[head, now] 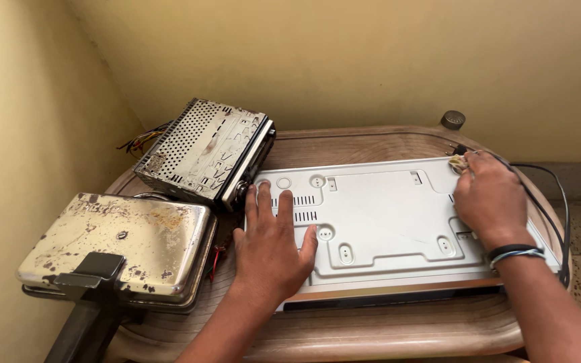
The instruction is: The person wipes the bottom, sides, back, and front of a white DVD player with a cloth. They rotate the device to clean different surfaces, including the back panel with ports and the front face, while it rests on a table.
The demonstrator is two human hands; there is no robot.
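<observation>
A flat silver player (378, 215) lies upside down on the oval wooden table (371, 329), its grey bottom panel facing up. My left hand (272, 243) rests flat on the panel's near left corner, fingers spread. My right hand (489, 196) is over the far right corner, pinching a small crumpled yellowish cloth (458, 163) against the panel. A black cable (554, 202) runs from that corner around the right side of the player.
A perforated metal car stereo chassis (203, 149) with coloured wires (144, 140) sits at the back left. A worn, stained sandwich maker (119, 245) with a black handle stands at the front left. A small round knob-like piece (452, 119) lies at the table's back edge, near the yellow wall.
</observation>
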